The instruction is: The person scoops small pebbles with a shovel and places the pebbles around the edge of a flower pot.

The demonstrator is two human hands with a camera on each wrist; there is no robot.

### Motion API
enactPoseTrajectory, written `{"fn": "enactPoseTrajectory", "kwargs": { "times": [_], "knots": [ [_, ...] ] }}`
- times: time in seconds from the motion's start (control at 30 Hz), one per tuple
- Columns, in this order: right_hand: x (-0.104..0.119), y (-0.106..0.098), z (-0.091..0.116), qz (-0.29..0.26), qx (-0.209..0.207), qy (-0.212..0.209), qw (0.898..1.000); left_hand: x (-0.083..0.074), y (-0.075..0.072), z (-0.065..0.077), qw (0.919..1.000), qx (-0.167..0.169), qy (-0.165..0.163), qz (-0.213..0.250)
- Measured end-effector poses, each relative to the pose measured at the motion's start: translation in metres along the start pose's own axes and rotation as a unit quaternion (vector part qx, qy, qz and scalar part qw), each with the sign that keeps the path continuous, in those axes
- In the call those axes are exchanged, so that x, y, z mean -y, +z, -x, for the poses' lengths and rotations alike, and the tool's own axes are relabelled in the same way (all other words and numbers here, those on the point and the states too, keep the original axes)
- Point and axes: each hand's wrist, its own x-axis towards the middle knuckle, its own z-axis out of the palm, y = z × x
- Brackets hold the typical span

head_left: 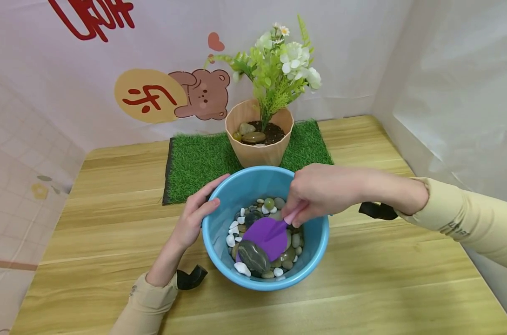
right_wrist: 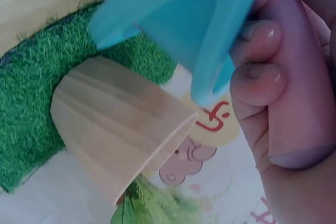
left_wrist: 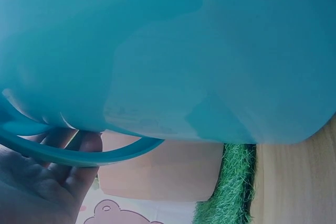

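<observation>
A blue plastic basin (head_left: 253, 179) stands on the table, holding many white, brown and grey pebbles (head_left: 234, 229). My left hand (head_left: 195, 211) grips its left side, the thumb over the rim; in the left wrist view the fingers pass through the basin's loop handle (left_wrist: 79, 157). Wrapped round the pink handle (right_wrist: 296, 87) of a purple toy shovel (head_left: 272, 239) is my right hand (head_left: 320, 190), above the basin's right side. The shovel's blade slants down among the pebbles, and a large dark grey stone (head_left: 253, 256) lies at its lower end, covering part of it.
Right behind the basin, a peach flowerpot (head_left: 259, 156) stands on a green turf mat (head_left: 203, 158). It holds dark soil, several stones and a white-flowered plant (head_left: 278, 70). Pale walls (head_left: 341, 56) close off the wooden table (head_left: 123, 204) at the back and sides.
</observation>
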Motion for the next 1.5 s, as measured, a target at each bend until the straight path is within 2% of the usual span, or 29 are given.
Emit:
{"fn": "enactPoseTrajectory", "kwargs": {
  "times": [0.17, 0.33, 0.53, 0.7, 0.83, 1.2, 1.5],
  "knots": [
    [0.002, 0.005, -0.003, -0.002, 0.01, -0.002, 1.0, 0.0, 0.0, 0.0, 1.0, 0.003, -0.001, 0.002],
    [0.0, 0.005, -0.001, -0.01, -0.005, -0.005, 1.0, 0.0, -0.001, 0.001, 1.0, 0.002, -0.001, 0.004],
    [-0.003, 0.001, 0.002, -0.057, -0.011, 0.015, 0.998, 0.0, -0.001, 0.001, 1.0, 0.006, -0.001, 0.008],
    [-0.006, 0.001, 0.005, -0.074, -0.017, 0.013, 0.997, 0.0, -0.001, 0.0, 0.9999, 0.007, 0.002, 0.009],
    [-0.008, 0.0, 0.01, -0.108, -0.023, 0.016, 0.994, 0.0, -0.001, 0.0, 0.9999, 0.008, 0.004, 0.011],
    [-0.01, -0.014, 0.036, -0.178, -0.061, 0.078, 0.979, -0.001, 0.0, 0.0, 0.9999, 0.003, 0.01, -0.004],
    [-0.027, -0.026, 0.055, -0.147, -0.126, 0.154, 0.969, -0.001, 0.0, 0.001, 1.0, 0.005, 0.003, -0.003]
  ]
}}
